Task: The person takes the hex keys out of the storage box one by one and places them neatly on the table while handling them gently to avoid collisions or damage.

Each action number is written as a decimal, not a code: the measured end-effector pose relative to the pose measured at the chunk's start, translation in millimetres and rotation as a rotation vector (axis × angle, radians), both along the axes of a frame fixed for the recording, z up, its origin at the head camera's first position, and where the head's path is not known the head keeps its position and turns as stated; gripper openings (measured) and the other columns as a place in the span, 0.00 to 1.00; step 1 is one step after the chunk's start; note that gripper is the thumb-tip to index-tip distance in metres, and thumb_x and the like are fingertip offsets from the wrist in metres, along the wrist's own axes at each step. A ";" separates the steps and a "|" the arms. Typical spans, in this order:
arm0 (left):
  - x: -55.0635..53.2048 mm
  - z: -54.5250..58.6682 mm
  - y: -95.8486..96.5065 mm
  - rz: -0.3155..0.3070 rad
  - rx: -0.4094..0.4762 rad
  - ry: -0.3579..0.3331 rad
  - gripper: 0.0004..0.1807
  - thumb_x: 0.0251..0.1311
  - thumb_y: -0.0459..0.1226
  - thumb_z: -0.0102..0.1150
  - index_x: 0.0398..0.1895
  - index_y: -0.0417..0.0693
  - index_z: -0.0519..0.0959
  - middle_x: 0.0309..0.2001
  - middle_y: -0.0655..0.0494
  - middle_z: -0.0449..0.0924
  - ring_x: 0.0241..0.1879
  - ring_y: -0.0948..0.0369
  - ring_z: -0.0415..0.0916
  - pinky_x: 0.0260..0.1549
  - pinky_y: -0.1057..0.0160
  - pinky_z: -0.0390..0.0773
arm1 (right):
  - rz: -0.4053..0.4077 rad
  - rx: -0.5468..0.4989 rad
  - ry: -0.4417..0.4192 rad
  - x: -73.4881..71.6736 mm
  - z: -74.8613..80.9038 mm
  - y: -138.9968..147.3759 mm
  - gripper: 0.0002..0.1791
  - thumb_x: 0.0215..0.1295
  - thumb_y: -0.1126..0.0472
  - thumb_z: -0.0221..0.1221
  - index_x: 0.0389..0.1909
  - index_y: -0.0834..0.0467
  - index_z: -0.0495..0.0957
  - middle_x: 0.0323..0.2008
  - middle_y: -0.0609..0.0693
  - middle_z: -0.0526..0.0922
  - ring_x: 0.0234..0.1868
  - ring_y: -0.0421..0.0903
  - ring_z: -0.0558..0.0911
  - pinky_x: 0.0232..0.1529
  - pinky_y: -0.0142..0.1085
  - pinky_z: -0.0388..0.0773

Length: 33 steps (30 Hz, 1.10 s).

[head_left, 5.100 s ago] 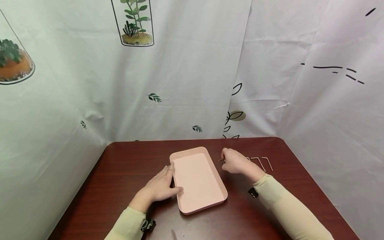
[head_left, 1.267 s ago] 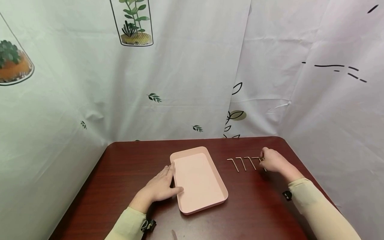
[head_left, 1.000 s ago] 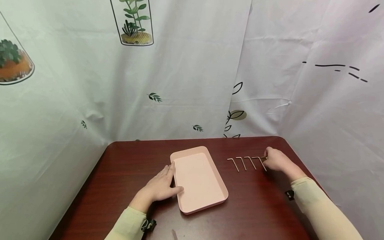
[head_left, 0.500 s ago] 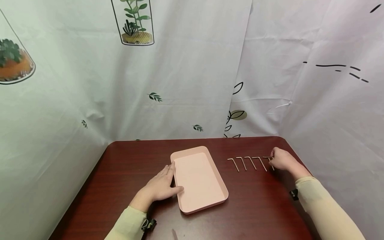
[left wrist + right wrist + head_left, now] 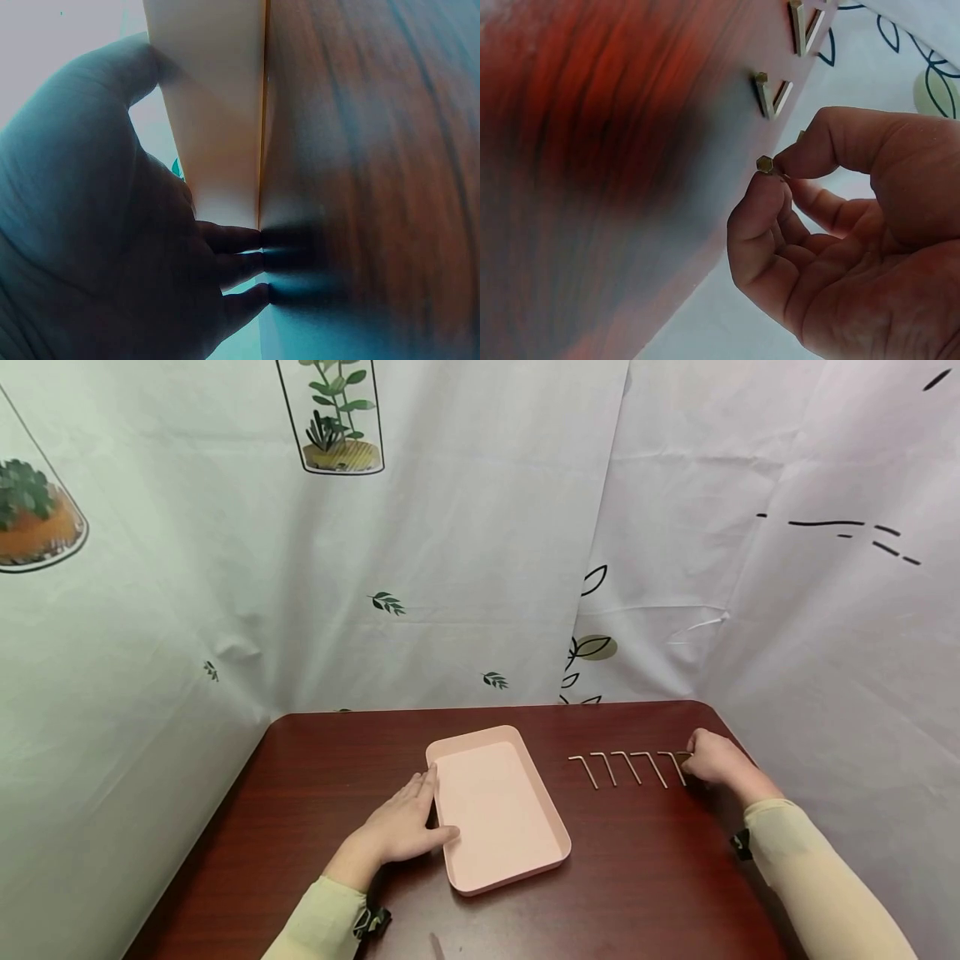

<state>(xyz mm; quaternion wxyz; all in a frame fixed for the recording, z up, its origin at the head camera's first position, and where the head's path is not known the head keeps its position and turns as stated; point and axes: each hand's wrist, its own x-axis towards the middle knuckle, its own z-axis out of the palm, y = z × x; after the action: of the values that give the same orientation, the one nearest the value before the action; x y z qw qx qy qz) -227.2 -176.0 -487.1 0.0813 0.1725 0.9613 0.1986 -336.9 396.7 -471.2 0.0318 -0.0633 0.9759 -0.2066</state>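
Observation:
An Allen key [image 5: 764, 164] is pinched between thumb and fingers of my right hand [image 5: 717, 758], low over the table's right side; its hexagonal end shows in the right wrist view. To the left of that hand several L-shaped Allen keys [image 5: 624, 767] lie spaced in a row. My left hand [image 5: 405, 822] rests against the left side of a pink tray [image 5: 501, 810]. Its thumb [image 5: 127, 67] lies over the tray's rim, and the straight fingers [image 5: 240, 236] lie along the outside wall, their tips at the tabletop.
The dark red-brown table [image 5: 330, 777] has rounded far corners. White printed curtains [image 5: 465, 543] hang behind it and at both sides. A thin pale mark [image 5: 437, 946] shows at the table's near edge; its kind is unclear.
From beside the tray, my right hand has shifted rightward along the row to its far end, uncovering the Allen keys. The left hand and tray stay in place.

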 end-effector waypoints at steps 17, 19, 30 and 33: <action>0.1 0.4 0.0 0.000 -0.003 -0.001 0.65 0.70 0.64 0.64 0.90 0.31 0.43 0.87 0.29 0.52 0.87 0.37 0.51 0.82 0.40 0.60 | 0.010 -0.008 -0.068 -31.5 -33.0 30.9 0.12 0.57 0.67 0.61 0.40 0.68 0.73 0.25 0.56 0.79 0.17 0.49 0.82 0.21 0.41 0.80; 0.1 0.7 -0.2 -0.001 -0.002 -0.001 0.65 0.70 0.64 0.64 0.90 0.31 0.43 0.87 0.29 0.52 0.87 0.37 0.50 0.83 0.40 0.60 | 0.007 0.002 -0.060 -45.8 -49.7 43.0 0.12 0.56 0.67 0.61 0.39 0.67 0.73 0.25 0.55 0.79 0.17 0.49 0.82 0.21 0.42 0.81; 0.1 -1.5 -0.7 0.000 -0.010 0.003 0.66 0.70 0.65 0.64 0.90 0.31 0.43 0.87 0.29 0.52 0.87 0.37 0.51 0.82 0.41 0.61 | 0.008 0.038 -0.054 -7.4 -1.3 -0.9 0.10 0.55 0.70 0.57 0.24 0.57 0.66 0.18 0.49 0.72 0.16 0.46 0.78 0.22 0.38 0.74; -0.5 -1.0 -0.4 -0.001 -0.007 0.003 0.66 0.70 0.65 0.65 0.90 0.31 0.43 0.87 0.29 0.52 0.87 0.37 0.51 0.82 0.40 0.61 | 0.023 0.052 -0.041 -8.2 -2.2 -0.3 0.15 0.54 0.71 0.56 0.19 0.51 0.62 0.14 0.44 0.67 0.14 0.45 0.76 0.21 0.37 0.71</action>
<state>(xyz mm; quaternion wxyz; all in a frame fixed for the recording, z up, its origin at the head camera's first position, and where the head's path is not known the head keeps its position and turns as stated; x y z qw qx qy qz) -227.7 -176.4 -488.1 0.0804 0.1728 0.9621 0.1951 -345.1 396.3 -473.4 0.0556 -0.0697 0.9792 -0.1820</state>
